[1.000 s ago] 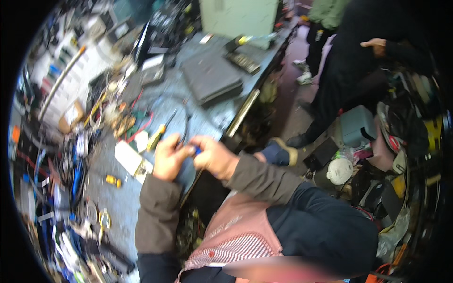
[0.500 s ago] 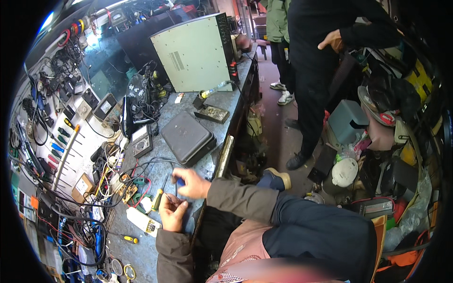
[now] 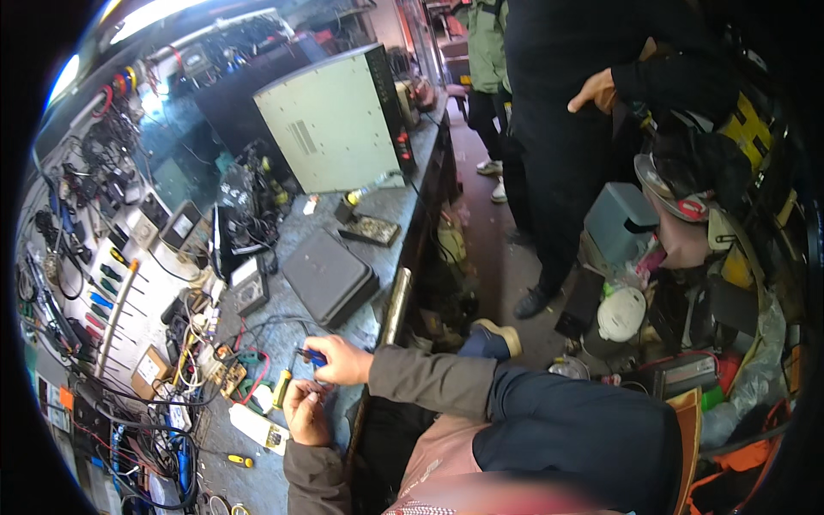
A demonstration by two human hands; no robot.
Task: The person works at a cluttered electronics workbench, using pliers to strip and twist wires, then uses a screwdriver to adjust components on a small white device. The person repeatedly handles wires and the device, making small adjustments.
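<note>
My right hand point(image 3: 345, 360) is closed around a blue-handled tool point(image 3: 317, 357), its short dark tip pointing left; it looks like small pliers or cutters, but the jaws are too blurred to be sure. Just below, my left hand point(image 3: 307, 414) has its fingertips pinched together near the tool's tip. What sits in that pinch is too small to make out. Beside the left fingers lies a yellow-handled screwdriver point(image 3: 281, 390). An opened white casing point(image 3: 257, 428) with a small circuit inside rests left of my left hand. A bare circuit board point(image 3: 230, 378) with thin wires lies beyond it.
A black case point(image 3: 330, 275) sits on the blue bench, with a multimeter point(image 3: 250, 287) to its left and a metal tray point(image 3: 369, 229) behind. Tangled cables point(image 3: 146, 429) crowd the left. A large pale metal cabinet point(image 3: 330, 124) stands farther back. Another person point(image 3: 558, 154) stands beyond the bench.
My right hand has lowered a little and turned, so the blue tool shows more fully near the left fingertips. My left hand stays pinched. The whole view has shifted slightly.
</note>
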